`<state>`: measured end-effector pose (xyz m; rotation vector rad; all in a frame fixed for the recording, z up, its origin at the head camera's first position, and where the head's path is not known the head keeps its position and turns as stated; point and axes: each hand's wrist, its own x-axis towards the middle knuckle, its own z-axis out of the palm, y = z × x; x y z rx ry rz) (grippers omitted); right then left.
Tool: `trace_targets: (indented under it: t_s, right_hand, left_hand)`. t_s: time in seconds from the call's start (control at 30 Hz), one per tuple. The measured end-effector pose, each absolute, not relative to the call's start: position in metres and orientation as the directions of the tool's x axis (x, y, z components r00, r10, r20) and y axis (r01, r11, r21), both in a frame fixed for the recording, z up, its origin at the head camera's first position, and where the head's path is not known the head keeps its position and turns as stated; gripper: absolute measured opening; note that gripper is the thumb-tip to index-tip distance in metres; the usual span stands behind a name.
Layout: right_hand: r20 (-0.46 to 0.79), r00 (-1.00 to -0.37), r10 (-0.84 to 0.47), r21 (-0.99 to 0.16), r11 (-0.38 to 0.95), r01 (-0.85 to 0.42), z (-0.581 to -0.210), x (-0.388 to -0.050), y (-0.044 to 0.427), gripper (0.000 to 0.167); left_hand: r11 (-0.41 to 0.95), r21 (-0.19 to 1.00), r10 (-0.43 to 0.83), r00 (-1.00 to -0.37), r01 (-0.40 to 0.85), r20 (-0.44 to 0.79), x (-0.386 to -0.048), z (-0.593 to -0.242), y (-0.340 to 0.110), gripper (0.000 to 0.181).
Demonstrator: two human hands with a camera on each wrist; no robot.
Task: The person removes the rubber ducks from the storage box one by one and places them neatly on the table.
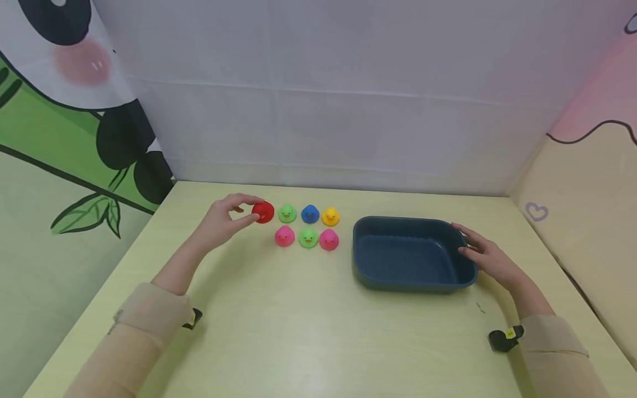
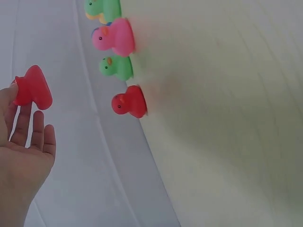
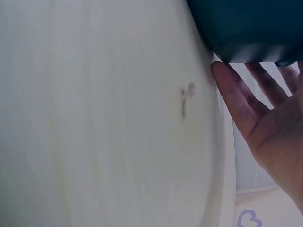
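Observation:
My left hand (image 1: 224, 221) pinches a red rubber duck (image 2: 35, 90) between thumb and fingers, raised off the table in the left wrist view. A second red duck (image 2: 131, 101) stands on the table there; in the head view I cannot make it out separately from the held one. My right hand (image 1: 492, 262) holds the right end of a dark blue rectangular basin (image 1: 413, 284), its thumb over the rim. In the right wrist view, other fingers (image 3: 236, 97) lie against the basin's outer wall.
Right of the held duck stand a green duck (image 1: 287, 213), a blue duck (image 1: 310, 214) and a yellow duck (image 1: 330, 216). The nearer row has a pink duck (image 1: 285, 236), a green duck (image 1: 308, 237) and another pink duck (image 1: 329, 240). A cloth wall (image 1: 348, 138) backs the table.

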<state>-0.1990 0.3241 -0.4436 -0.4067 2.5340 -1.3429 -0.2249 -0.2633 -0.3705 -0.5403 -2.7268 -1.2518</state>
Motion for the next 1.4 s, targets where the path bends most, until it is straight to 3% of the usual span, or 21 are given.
trace_targets:
  t_s: [0.37,0.87,1.4]
  right_hand:
    - [-0.083,-0.930,-0.357,-0.837,0.531,-0.130,-0.444,-0.198,0.325,0.059]
    - [-0.075,-0.931,-0.357,-0.837,0.530,-0.135,-0.444,-0.198,0.324,0.058]
    - [-0.081,-0.929,-0.360,-0.832,0.538,-0.136,-0.440,-0.199,0.323,0.060]
  left_hand:
    - [0.674,0.699,0.262,-0.962,0.241,0.080,-0.240,-0.399,-0.285,0.038]
    - [0.746,0.640,0.307,-0.948,0.183,-0.086,-0.252,-0.417,-0.288,0.034]
    - [0.735,0.648,0.346,-0.932,0.199,-0.106,-0.255,-0.424,-0.289,0.034]
